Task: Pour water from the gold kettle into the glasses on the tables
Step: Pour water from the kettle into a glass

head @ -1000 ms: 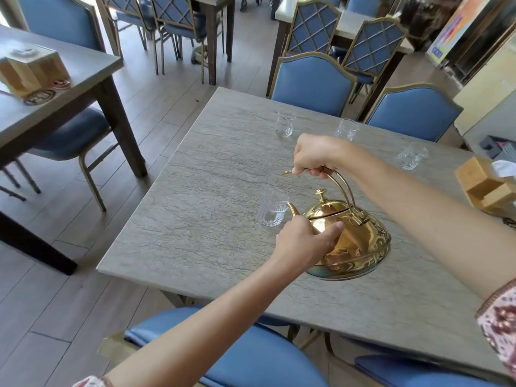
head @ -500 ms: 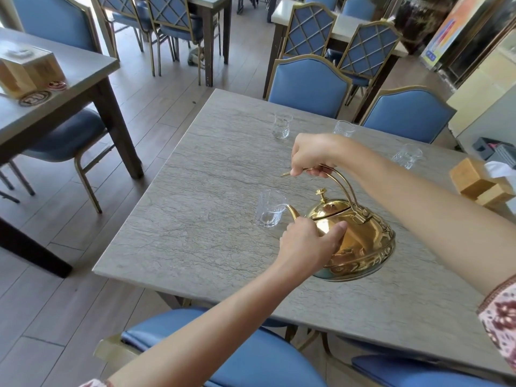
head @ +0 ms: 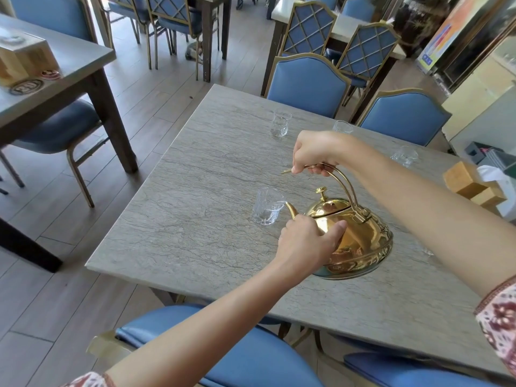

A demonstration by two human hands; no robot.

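Observation:
The gold kettle (head: pixel 360 241) is tilted to the left over the grey stone table (head: pixel 195 224), its spout tip at the rim of a small clear glass (head: pixel 266 206) that holds a little water. My right hand (head: pixel 315 152) grips the kettle's arched handle from above. My left hand (head: pixel 307 244) curls round the kettle's body at the base of the spout. More empty glasses stand farther back: one at the far left (head: pixel 280 125), one behind my right wrist (head: pixel 343 126), one at the far right (head: pixel 405 156).
Blue gold-framed chairs (head: pixel 307 82) ring the table, two of them tucked under the near edge (head: pixel 251 356). A wooden tissue box (head: pixel 472 182) sits at the table's right edge. Another table (head: pixel 72 57) with a wooden box (head: pixel 25 57) stands at left across the wood floor.
The kettle has stayed tilted with its spout at the near glass; both hands keep their hold. The view has shifted only slightly.

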